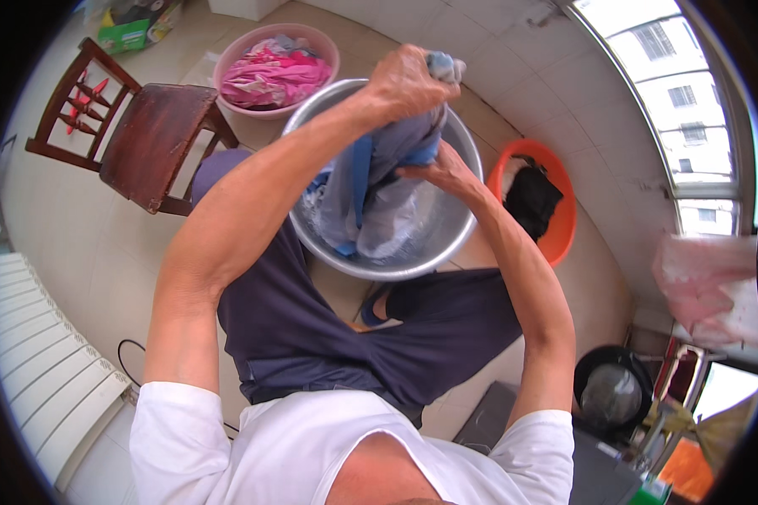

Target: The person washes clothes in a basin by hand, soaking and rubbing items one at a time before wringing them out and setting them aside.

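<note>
Over a round metal basin (464, 237), my left hand (410, 82) is clenched around the upper end of a wet grey and blue garment (391, 148), with a bunched end sticking out beyond the fist. Lower down and to the right, my right hand (445, 169) grips the same cloth near a blue part. The garment hangs from both hands into the basin, its lower folds resting inside. More blue and patterned cloth (316, 189) shows at the basin's left inner side. Some fingers of both hands are hidden by the fabric.
A pink basin (331, 47) of pink clothes stands beyond the metal one, and an orange basin (565, 233) with black cloth stands at right. A wooden chair (158, 136) is at left. A tiled wall (543, 82) runs behind. My legs are spread around the metal basin's near side.
</note>
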`<state>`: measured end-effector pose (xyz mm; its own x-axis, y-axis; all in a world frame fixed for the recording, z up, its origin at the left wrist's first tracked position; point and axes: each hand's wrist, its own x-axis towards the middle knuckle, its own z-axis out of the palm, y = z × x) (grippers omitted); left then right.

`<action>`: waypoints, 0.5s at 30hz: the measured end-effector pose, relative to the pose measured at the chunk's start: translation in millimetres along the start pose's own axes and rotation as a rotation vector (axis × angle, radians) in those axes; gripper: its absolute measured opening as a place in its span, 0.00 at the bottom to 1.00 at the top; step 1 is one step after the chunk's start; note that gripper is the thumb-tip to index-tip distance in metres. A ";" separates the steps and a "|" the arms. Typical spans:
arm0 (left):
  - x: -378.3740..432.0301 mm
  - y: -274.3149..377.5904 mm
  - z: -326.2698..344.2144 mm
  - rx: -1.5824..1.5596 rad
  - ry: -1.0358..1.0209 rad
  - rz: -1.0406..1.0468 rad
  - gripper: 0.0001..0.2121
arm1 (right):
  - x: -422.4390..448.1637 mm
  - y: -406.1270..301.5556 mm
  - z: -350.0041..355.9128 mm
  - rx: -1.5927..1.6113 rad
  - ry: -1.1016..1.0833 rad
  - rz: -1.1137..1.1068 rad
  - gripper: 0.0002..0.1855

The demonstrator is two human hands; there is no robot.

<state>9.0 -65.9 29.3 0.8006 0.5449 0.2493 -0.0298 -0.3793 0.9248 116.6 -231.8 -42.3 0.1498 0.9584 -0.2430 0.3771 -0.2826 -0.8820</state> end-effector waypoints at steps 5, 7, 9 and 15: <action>3.2 2.6 9.2 0.026 -0.083 -0.083 0.09 | 16.7 54.1 -7.6 0.188 0.013 -0.091 0.53; 3.7 12.5 10.2 -0.170 -0.118 -0.057 0.06 | 16.9 51.2 -7.1 0.032 0.110 -0.107 0.40; 9.0 14.4 15.7 -0.224 -0.121 -0.036 0.06 | 17.3 41.7 -11.4 -0.004 0.169 -0.106 0.35; 48.5 -2.3 9.7 0.015 -0.090 0.036 0.23 | 6.1 27.2 -30.5 0.367 0.564 0.227 0.23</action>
<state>53.7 -45.9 36.5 0.8500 0.4614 0.2543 -0.0508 -0.4087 0.9113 155.7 -234.9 -55.5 0.6756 0.6826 -0.2785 -0.0373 -0.3456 -0.9376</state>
